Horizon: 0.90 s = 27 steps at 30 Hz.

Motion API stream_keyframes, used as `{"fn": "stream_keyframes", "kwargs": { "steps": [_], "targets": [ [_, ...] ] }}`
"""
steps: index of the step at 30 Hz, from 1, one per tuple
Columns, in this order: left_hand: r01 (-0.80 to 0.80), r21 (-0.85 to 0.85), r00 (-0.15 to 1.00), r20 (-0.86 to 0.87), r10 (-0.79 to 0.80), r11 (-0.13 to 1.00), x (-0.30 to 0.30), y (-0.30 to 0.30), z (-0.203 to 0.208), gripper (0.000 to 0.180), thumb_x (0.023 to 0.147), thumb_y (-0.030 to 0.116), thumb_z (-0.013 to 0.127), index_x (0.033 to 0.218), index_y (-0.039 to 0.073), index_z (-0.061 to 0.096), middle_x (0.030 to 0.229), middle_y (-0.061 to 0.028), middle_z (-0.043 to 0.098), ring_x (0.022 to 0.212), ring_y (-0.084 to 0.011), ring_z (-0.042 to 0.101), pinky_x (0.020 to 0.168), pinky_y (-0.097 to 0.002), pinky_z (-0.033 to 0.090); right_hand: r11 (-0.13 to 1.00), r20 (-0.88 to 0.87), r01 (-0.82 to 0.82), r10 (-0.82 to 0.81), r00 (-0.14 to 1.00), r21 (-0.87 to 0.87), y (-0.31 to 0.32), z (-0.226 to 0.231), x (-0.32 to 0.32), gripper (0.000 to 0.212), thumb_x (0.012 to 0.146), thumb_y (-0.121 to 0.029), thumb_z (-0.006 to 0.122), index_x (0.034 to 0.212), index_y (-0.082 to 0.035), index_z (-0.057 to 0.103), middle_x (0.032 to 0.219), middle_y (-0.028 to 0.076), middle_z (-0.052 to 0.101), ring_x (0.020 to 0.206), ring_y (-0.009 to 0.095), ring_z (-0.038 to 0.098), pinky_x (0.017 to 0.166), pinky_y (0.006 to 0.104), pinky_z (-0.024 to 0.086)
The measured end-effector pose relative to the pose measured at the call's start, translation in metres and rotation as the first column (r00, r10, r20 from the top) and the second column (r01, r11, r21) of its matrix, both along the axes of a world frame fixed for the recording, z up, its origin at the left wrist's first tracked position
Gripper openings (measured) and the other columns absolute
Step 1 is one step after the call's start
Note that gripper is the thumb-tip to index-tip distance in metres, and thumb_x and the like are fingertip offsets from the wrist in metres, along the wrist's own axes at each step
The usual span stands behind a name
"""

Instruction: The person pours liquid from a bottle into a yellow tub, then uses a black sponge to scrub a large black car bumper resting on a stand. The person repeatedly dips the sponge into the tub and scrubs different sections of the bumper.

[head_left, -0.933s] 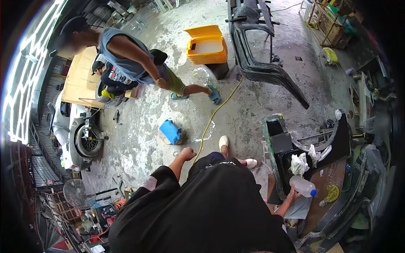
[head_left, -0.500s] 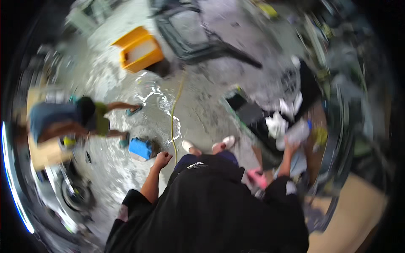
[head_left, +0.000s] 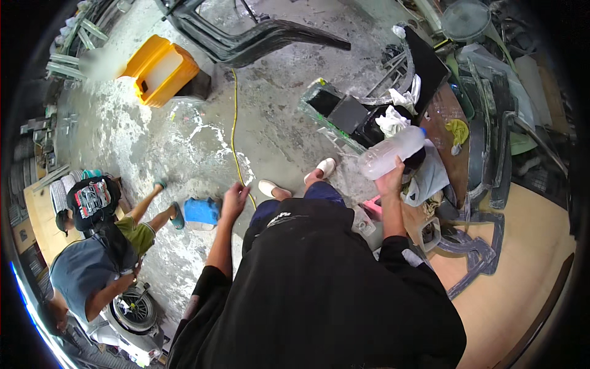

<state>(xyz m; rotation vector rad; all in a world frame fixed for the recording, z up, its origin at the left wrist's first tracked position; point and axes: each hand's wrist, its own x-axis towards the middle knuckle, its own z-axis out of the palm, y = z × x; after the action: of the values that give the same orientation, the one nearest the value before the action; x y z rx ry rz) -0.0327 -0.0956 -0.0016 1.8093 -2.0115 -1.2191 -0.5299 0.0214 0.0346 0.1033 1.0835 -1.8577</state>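
In my right hand (head_left: 389, 178) is a large translucent plastic bottle (head_left: 392, 152) with a blue cap, tilted so the cap points up and to the right. My fingers wrap round its lower side. My left hand (head_left: 235, 201) hangs in front of my body with loosely bent fingers a little apart and nothing in it. A blue block-like thing (head_left: 201, 210) lies on the floor to its left. Beside the bottle are white crumpled cloths (head_left: 393, 121) on a pile of black parts, and a white plastic bag (head_left: 428, 175).
A yellow hose (head_left: 234, 111) runs along the wet concrete floor. Farther off stand a yellow bin (head_left: 166, 72) and a black frame (head_left: 258, 40). Another person (head_left: 92, 267) bends over a wheel (head_left: 134, 309) at left. A wooden board (head_left: 522, 270) with grey parts lies at right.
The bottle has risen and come nearer in my right hand. My left hand has moved up and its fingers have loosened. The view has turned, and the other person appears lower in it.
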Motion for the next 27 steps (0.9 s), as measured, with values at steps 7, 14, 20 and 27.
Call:
{"fn": "stream_keyframes", "kwargs": {
  "steps": [7,14,20,27],
  "targets": [
    [-0.084,-0.717,0.870,-0.392,-0.300,0.692,-0.107,-0.073,0.241,0.067,0.094,0.052,0.062,0.136,0.000,0.053,0.134,-0.0216,0.050,0.129,-0.0403,0.047,0.108,-0.0498,0.039,0.945,0.258,-0.197,0.265,0.929,-0.259,-0.078,0.085,0.160,0.068,0.091,-0.041,0.068,0.146,-0.007,0.045,0.138,0.015,0.057,0.127,0.034,0.055,0.110,0.0532,0.044],
    [-0.039,-0.724,0.895,-0.332,-0.298,0.689,-0.039,-0.074,0.213,0.080,0.088,0.058,0.064,0.146,0.007,0.043,0.152,-0.0257,0.035,0.141,-0.0451,0.035,0.112,-0.0582,0.029,0.599,0.475,-0.464,0.801,0.365,-0.652,-0.130,0.040,0.247,0.023,0.093,-0.044,0.065,0.096,-0.022,0.072,0.110,0.000,0.070,0.109,0.020,0.064,0.095,0.0452,0.052],
    [-0.494,-0.556,0.802,-0.588,0.104,0.668,0.114,-0.031,0.221,0.070,0.092,0.045,0.067,0.145,0.009,0.040,0.151,-0.0240,0.034,0.138,-0.0432,0.039,0.108,-0.0527,0.035,0.564,0.168,-0.806,0.825,0.540,-0.180,-0.172,0.096,0.394,0.077,0.088,-0.049,0.065,0.151,-0.013,0.039,0.146,0.011,0.049,0.133,0.029,0.050,0.111,0.0458,0.042],
    [-0.587,-0.678,0.802,-0.414,0.430,0.443,0.179,-0.038,0.197,0.059,0.098,0.038,0.059,0.145,0.008,0.041,0.146,-0.0216,0.041,0.127,-0.0425,0.049,0.106,-0.0501,0.038,0.185,0.380,-0.980,0.914,0.143,-0.076,-0.243,0.103,0.545,0.075,0.086,-0.045,0.067,0.149,-0.014,0.041,0.149,0.006,0.044,0.138,0.027,0.044,0.114,0.0448,0.040]
  ]
}}
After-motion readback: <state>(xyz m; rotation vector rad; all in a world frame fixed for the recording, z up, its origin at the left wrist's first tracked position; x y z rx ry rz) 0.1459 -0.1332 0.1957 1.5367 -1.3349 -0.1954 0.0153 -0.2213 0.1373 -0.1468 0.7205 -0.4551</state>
